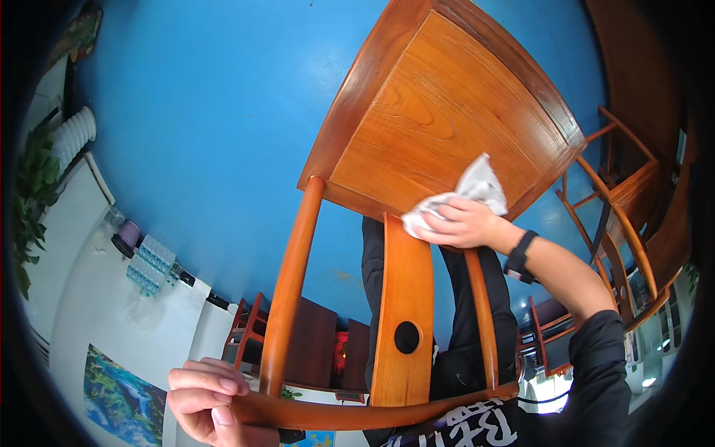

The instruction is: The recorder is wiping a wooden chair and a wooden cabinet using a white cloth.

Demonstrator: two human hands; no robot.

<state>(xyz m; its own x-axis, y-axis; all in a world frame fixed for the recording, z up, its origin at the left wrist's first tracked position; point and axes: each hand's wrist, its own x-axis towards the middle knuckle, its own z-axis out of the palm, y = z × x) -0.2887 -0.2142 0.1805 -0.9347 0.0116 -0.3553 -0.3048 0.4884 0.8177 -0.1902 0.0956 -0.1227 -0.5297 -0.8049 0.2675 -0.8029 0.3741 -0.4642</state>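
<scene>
A wooden chair stands before me, its broad panelled seat [435, 117] in the upper middle of the view. My right hand [466, 223] presses a crumpled white cloth [481, 181] onto the rear edge of the seat, right beside the top of the flat back splat [403, 290]. The fingers cover part of the cloth. At the lower left, my left hand [206, 399] grips the end of the curved top rail [335, 412]. A round hole pierces the splat, and a turned post [293, 285] joins rail and seat on the left.
Blue floor [195, 139] surrounds the chair. More wooden chairs [625, 207] stand at the right by a dark brown table [631, 67]. Along the left wall are packed water bottles [151, 265], a purple basket [127, 237] and a leafy plant [33, 195] near a white ribbed pot [75, 134].
</scene>
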